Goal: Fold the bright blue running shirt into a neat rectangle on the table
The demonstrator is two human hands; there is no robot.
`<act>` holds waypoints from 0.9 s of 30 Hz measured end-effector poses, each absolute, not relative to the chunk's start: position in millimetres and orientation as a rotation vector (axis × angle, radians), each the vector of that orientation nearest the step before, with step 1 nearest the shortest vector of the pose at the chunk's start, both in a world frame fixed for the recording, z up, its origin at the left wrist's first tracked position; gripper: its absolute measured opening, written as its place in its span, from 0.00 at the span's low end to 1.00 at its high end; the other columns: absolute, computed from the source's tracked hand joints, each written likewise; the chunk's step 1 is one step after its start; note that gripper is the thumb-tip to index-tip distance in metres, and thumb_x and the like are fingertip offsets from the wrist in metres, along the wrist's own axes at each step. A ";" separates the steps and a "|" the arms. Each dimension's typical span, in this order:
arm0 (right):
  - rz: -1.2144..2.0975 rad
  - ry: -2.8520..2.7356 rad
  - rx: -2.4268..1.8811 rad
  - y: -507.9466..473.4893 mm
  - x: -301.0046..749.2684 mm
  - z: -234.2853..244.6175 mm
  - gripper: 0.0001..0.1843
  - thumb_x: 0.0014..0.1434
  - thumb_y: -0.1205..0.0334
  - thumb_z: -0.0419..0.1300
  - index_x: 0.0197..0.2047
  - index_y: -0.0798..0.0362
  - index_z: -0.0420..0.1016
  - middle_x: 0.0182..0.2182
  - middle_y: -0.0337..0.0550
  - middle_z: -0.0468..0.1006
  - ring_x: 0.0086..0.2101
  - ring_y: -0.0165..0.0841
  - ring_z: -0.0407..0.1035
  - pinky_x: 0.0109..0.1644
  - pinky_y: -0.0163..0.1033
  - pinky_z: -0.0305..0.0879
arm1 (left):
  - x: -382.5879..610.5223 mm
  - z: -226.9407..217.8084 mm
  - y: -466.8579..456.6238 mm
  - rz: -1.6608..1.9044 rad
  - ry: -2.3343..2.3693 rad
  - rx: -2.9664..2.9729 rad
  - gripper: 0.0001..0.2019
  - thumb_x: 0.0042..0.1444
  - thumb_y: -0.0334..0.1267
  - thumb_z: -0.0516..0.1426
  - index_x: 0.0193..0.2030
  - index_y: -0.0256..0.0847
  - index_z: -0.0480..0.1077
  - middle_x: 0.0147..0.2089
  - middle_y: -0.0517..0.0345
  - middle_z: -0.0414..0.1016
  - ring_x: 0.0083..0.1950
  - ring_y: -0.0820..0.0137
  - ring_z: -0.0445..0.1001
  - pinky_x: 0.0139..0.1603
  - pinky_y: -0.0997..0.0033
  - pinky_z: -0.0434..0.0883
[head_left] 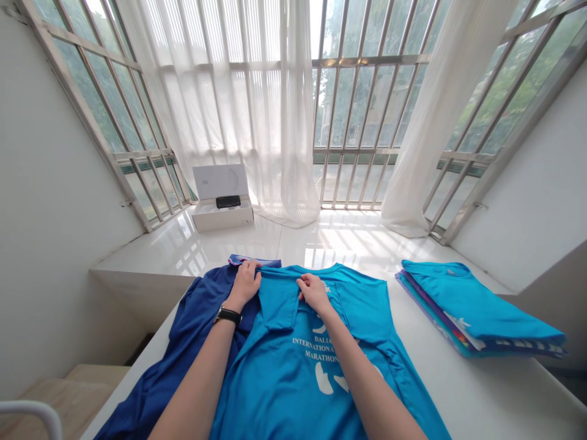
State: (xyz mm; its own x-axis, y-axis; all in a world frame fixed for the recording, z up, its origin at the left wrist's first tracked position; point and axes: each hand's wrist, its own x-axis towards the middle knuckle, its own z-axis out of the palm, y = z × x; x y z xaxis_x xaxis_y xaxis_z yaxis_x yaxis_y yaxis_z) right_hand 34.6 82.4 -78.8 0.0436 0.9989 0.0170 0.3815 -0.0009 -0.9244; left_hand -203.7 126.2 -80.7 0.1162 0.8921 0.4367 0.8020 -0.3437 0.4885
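A bright blue T-shirt (275,379) with white lettering, partly reading "INTERNATIONAL MARATHON", lies spread before me. Both of its short sleeves are turned inward over the body. At the upper left corner of this shirt, my left hand (247,282), wearing a black-strapped watch (228,315), is closed on the folded edge. My right hand (314,292) pinches the fabric by the left sleeve, near the collar, its fingertips partly hidden. Under and beside the shirt on the left lies a dark blue garment (192,330) with a collar.
A stack of folded shirts (481,305) sits on the white table (486,391) at the right. On the sill behind, an open white box (223,219) holds a black device (228,201). White curtains (300,122) hang before barred windows. A white curved rail (34,408) shows at lower left.
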 end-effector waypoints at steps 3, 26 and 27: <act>0.944 -1.481 -1.512 83.0 34.8 -79.4 0.08 0.63 0.59 0.55 0.34 0.52 0.72 0.16 0.35 0.74 0.21 0.33 0.73 0.26 0.34 0.64 | -203.5 -76.8 124.1 1.031 1.704 2.242 0.13 0.58 0.32 0.53 0.50 0.39 0.70 0.49 0.45 0.69 0.52 0.57 0.70 0.57 0.54 0.69; 0.847 -1.540 -1.570 80.3 33.5 -74.2 0.08 0.64 0.62 0.56 0.34 0.53 0.74 0.18 0.34 0.75 0.20 0.31 0.74 0.28 0.31 0.65 | -212.4 -27.6 112.2 0.861 1.715 2.045 0.15 0.55 0.36 0.57 0.50 0.37 0.69 0.45 0.49 0.76 0.41 0.65 0.78 0.46 0.67 0.73; 0.841 -1.543 -1.573 79.9 33.5 -73.6 0.08 0.64 0.62 0.56 0.34 0.53 0.74 0.18 0.34 0.75 0.21 0.31 0.75 0.28 0.31 0.65 | -210.9 -18.5 107.1 0.803 1.707 2.092 0.15 0.55 0.37 0.57 0.49 0.37 0.70 0.45 0.49 0.76 0.42 0.65 0.77 0.46 0.67 0.73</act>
State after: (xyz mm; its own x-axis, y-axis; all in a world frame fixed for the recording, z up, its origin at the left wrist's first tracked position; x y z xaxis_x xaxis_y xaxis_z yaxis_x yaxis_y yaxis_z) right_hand 33.5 79.9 -73.6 0.0509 0.9972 0.0549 0.4942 0.0226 -0.8691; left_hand -210.9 107.1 -18.5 0.1261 0.9675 0.2191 0.7856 -0.2322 0.5735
